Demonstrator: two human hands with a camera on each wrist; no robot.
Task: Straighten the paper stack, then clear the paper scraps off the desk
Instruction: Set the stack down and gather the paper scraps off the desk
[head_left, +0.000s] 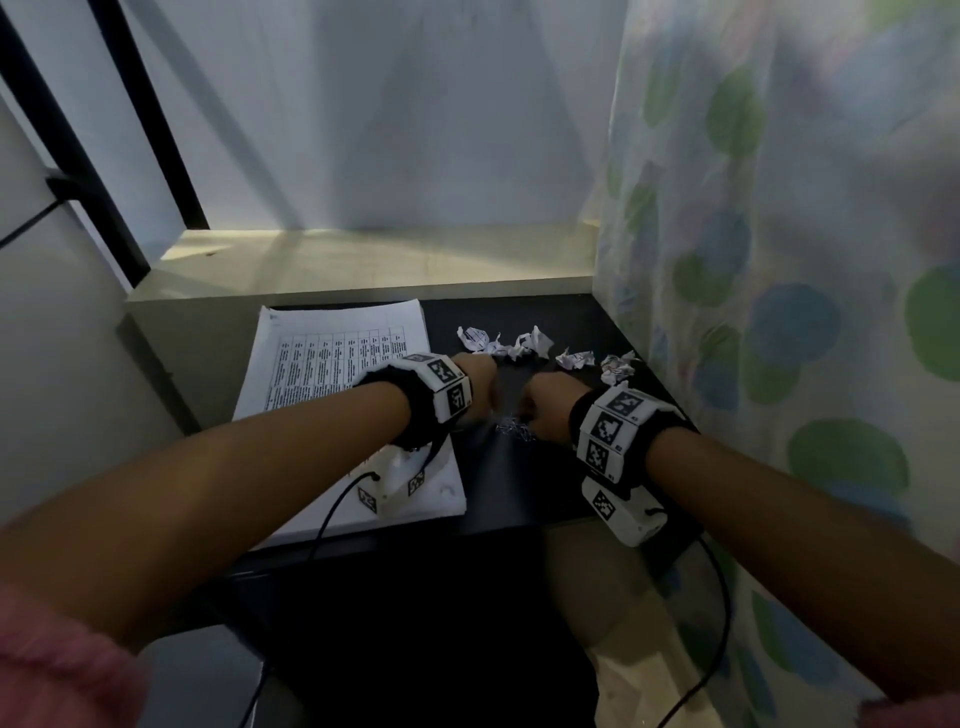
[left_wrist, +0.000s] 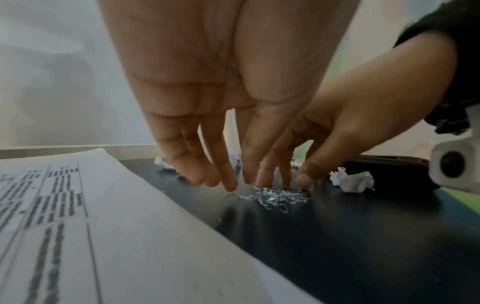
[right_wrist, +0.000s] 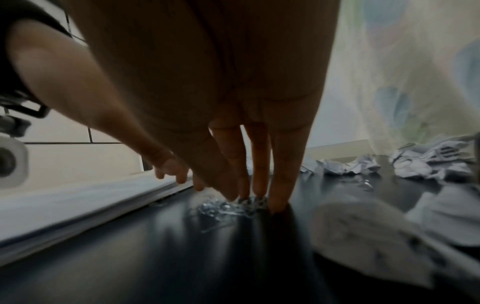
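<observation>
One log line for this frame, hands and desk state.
left hand: fingertips beside shiny pile | right hand: fingertips on pile | paper stack: squared, left of the hands | crumpled scraps: still on desk

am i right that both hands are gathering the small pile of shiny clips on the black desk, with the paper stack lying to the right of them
Not quite: the paper stack lies to the left of the hands, as the head view shows. The rest holds: the left hand and right hand work the fingertips at the shiny pile on the black desk.
</observation>
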